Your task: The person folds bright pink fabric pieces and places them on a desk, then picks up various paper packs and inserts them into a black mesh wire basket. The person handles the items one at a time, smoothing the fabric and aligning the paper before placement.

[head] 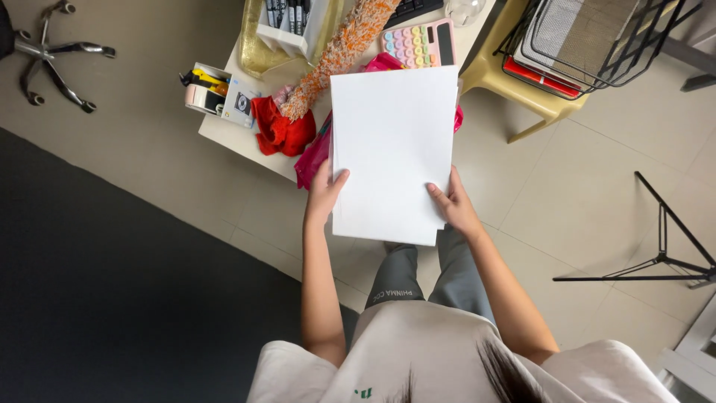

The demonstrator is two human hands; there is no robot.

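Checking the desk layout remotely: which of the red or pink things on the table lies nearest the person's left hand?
The magenta folder, its edge poking out beside the left hand. The red cloth lies farther up; the pink calculator farthest.

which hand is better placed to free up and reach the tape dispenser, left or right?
Left, probably. The left hand grips the paper on the side where the tape dispenser sits; the right hand would have to cross the sheets.

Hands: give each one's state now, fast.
Left hand: gripping the white rectangular paper stack at its left edge.
Right hand: gripping its right edge.
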